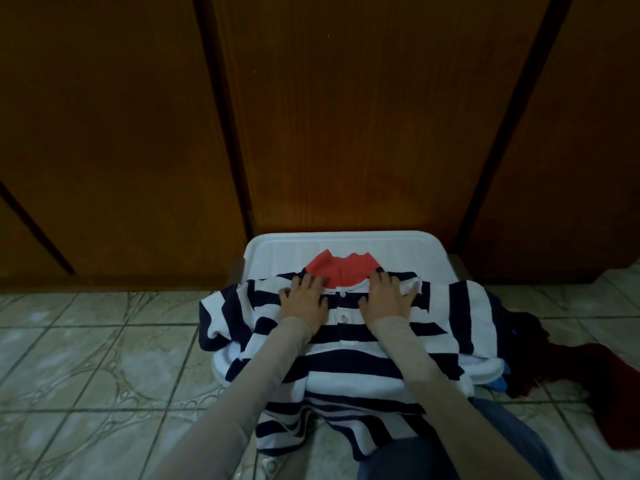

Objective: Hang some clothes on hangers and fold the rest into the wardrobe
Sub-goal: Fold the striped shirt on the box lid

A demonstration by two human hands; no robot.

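The striped shirt [346,351], navy and white with a red collar [341,273] and a buttoned front, lies face up across a white tub [346,242]; its hem hangs over the tub's near edge toward my knees. My left hand [304,299] rests flat on the shirt left of the buttons, fingers spread. My right hand [388,299] rests flat right of the buttons, fingers also spread. Both sleeves [242,393] are beige. Under the shirt, at the tub's right side, a blue garment [604,384] peeps out, and a dark red cloth [595,375] trails onto the floor. The tub stands on pale patterned tiles [86,358], directly before dark wooden wardrobe doors [346,116].
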